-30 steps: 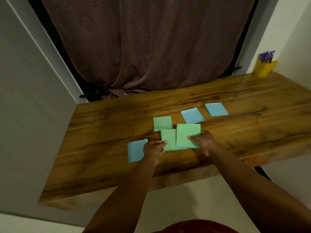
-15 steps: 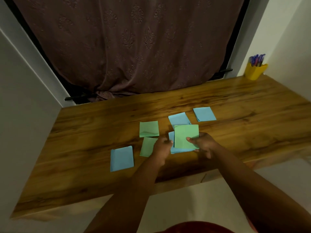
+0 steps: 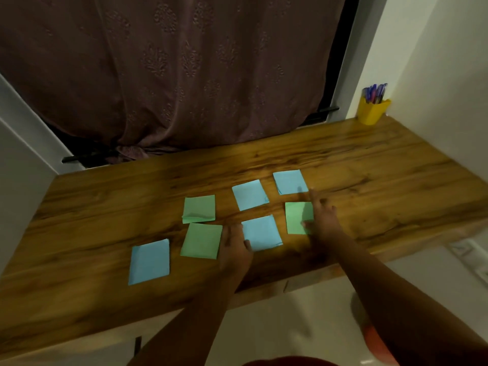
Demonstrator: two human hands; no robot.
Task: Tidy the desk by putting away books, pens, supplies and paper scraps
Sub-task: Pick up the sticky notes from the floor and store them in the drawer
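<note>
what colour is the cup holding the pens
Yellow: the plastic pen cup at the desk's far right corner, clear in the head view.

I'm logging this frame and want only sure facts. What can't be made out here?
- Right hand: motion-blurred in the head view; its grip on the green paper is unclear.
- Left hand: seen from behind; fingertips unclear.
- Pens in the yellow cup: too small to count.
- Desk: its left end is cut off by the frame.
</note>
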